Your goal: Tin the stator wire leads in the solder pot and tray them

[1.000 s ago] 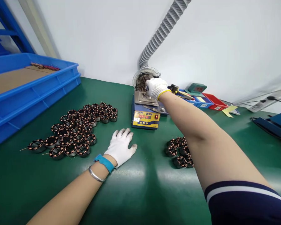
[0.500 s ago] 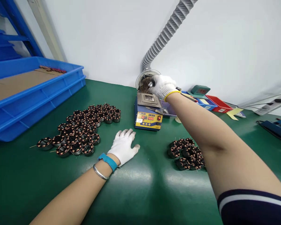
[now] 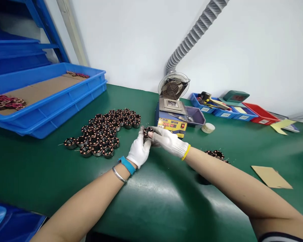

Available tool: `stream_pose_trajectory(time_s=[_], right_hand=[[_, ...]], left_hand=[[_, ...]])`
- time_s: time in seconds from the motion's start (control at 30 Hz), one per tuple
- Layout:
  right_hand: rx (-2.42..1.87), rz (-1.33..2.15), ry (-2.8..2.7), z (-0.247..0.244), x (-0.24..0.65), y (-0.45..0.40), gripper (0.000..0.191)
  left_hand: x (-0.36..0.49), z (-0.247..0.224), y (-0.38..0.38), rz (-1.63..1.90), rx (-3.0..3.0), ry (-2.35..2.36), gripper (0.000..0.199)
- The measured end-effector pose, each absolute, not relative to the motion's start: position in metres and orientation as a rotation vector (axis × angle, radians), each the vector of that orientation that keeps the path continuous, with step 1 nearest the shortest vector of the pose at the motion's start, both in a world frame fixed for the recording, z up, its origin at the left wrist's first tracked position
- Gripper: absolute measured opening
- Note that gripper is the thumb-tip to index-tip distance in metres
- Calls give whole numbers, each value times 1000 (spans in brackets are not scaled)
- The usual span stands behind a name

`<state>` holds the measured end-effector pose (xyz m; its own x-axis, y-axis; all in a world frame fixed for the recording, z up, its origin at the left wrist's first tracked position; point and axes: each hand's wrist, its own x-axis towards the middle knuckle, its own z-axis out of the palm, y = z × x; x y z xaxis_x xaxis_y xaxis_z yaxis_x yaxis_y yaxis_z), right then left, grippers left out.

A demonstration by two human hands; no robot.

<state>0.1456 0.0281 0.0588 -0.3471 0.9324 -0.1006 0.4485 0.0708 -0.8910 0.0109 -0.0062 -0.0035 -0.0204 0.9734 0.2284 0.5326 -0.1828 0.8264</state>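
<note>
Both hands wear white gloves and meet in front of the blue and yellow solder pot (image 3: 170,125), around one black ring-shaped coil part (image 3: 148,132). My left hand (image 3: 139,150) grips its left side with the fingertips. From the right, my right hand (image 3: 169,140) holds the same part, thumb across its front. A large group of similar coil parts (image 3: 101,134) with copper windings stands on the green table (image 3: 151,201) to the left. A smaller group (image 3: 218,154) is partly hidden behind my right forearm.
A big blue crate (image 3: 65,101) stands at the left. Behind the pot are a fan (image 3: 173,89) and grey hose (image 3: 192,37). Small blue bins (image 3: 224,114), a red bin (image 3: 261,116), a round white container (image 3: 208,128) and a cardboard piece (image 3: 271,176) lie to the right.
My right hand has come down from above the solder pot to the front. My left hand has risen off the table and closed on the coil part. The view has shifted left.
</note>
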Motion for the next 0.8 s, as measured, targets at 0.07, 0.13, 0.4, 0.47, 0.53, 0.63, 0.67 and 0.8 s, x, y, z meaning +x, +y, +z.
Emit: stream_pose_trajectory(time_s=[0.07,0.13,0.4,0.47,0.53,0.63,0.67,0.8], right_hand=[[-1309,1484,-1690,56,150,27,38],[-1348,1586,-1590,60,154,27,32],[-1516,930,-1708,103,186,79,33],[-1612,505,-1703,119,202,108,42],[-1718,200,-1676,131,215,136,42],[-1841,59,-1650,137,226,168,36],[-1868,59,-1652,135,227,175,35],[-1948,51,-1689,123,222,186,36]], left_hand=[[10,-6,-6,1147,1789,1491,62],[10,-9,-6,1134,1847,1395,64],[3,-4,5,1176,2071,1878,70],[-3,-3,10,1085,2072,2103,75],[-8,-5,14,990,2067,2227,79],[-13,-10,17,843,2111,2270,78],[-13,-11,17,798,2133,2269,75],[-14,-11,16,734,2175,2282,66]])
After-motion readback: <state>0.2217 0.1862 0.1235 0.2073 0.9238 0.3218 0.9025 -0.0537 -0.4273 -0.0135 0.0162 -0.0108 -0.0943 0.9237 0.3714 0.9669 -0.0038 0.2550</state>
